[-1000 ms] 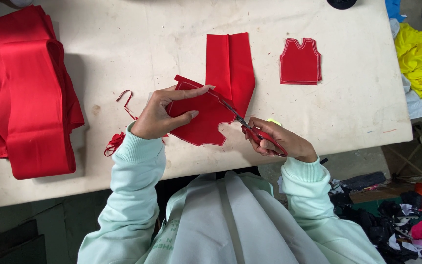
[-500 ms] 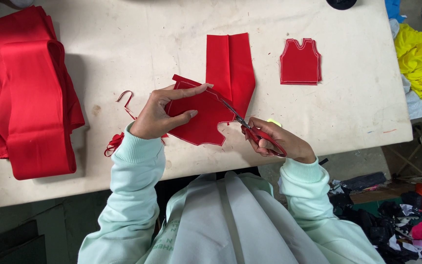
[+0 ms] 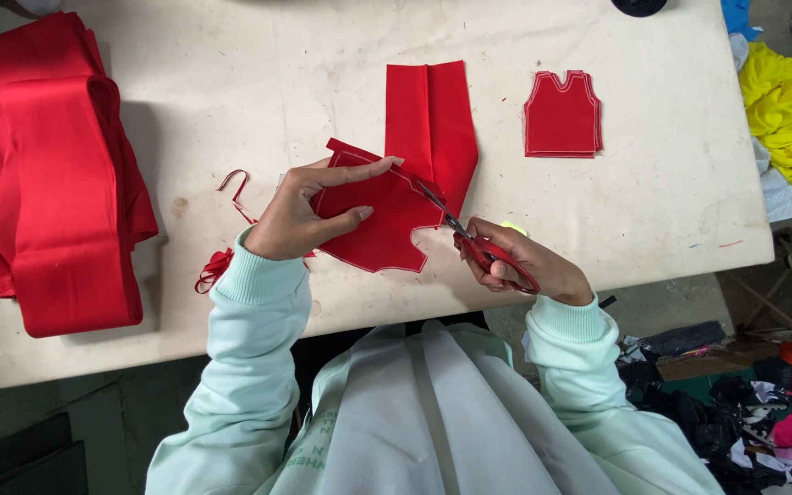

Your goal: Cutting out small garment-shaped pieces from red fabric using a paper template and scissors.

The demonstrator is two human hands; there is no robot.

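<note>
Spreading across the pale table, a folded red cloth pile lies well left, out of the way. The left hand pinches the red cut piece flat so its edge meets the blades. The right hand grips the scissors, fingers through the handles.

Scissors at held red fabric piece
</note>
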